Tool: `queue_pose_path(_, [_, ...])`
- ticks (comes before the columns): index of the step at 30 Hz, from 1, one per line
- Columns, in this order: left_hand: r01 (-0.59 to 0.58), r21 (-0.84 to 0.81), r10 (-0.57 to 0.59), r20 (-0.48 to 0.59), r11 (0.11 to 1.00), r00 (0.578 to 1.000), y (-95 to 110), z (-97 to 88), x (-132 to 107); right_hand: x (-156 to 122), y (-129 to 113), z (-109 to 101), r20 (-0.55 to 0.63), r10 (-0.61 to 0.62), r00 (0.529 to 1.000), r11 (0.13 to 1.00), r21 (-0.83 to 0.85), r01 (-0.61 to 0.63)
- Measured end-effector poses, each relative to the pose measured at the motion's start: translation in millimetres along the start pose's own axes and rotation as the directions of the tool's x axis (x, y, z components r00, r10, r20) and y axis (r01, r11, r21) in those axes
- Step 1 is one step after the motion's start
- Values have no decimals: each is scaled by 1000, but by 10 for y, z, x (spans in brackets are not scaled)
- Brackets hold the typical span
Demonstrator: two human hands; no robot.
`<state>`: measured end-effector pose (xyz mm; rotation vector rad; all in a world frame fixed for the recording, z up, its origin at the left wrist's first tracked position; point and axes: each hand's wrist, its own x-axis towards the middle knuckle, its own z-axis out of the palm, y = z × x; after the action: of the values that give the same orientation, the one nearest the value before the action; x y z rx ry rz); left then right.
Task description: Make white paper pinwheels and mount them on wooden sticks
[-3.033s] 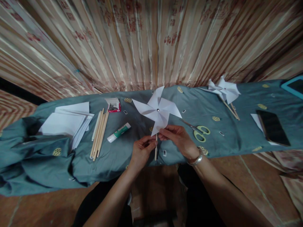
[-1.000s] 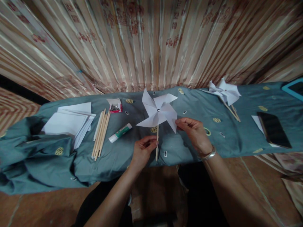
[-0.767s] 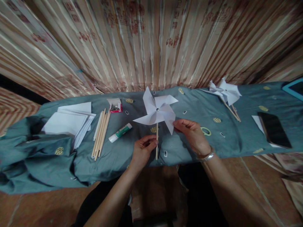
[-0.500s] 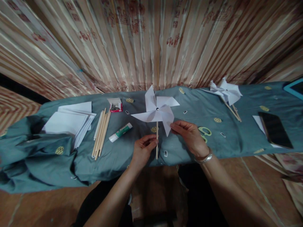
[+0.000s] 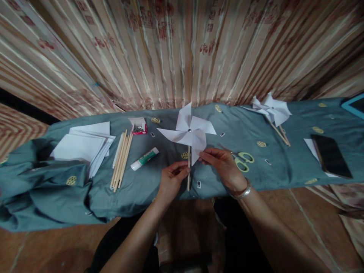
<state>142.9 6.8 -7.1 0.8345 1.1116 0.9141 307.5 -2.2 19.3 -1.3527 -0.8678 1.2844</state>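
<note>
A white paper pinwheel with a silver pin at its centre is in front of me, fixed to a wooden stick. My left hand pinches that stick below the blades. With thumb and forefinger, my right hand pinches the tip of the lowest blade. Just beyond the right hand lie scissors with light green handles, their blades partly covered by the fingers. To the left of the pinwheel rests a glue stick with a green label.
Farther left are several wooden sticks, a small open red box of metal pins, and stacked white paper. On the right lie finished pinwheels and a dark phone over paper. A curtain hangs behind the cloth-covered table.
The pinwheel has turned slightly clockwise, its lowest blade swinging left. My right hand moved left with it, uncovering more of the scissors. The left hand stayed in place.
</note>
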Motion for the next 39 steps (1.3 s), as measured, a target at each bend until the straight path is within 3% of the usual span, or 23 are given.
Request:
queue_pose_path(12, [12, -51, -11, 9, 999, 1000, -27, 9, 9, -11, 38, 77, 24, 48, 999, 998, 40, -49])
queue_pose_path(32, [-6, -32, 7, 45, 999, 999, -11, 29, -9, 16, 82, 176, 25, 17, 1000, 1000, -4, -17])
queue_pose_path(36, [-10, -29, 11, 42, 1000, 999, -2, 25, -13, 12, 81, 193, 2, -2, 1000, 998, -61, 2])
queue_pose_path(39, [-16, -15, 16, 29, 1000, 999, 1, 16, -6, -16, 79, 194, -3, -64, 998, 979, -193, 62])
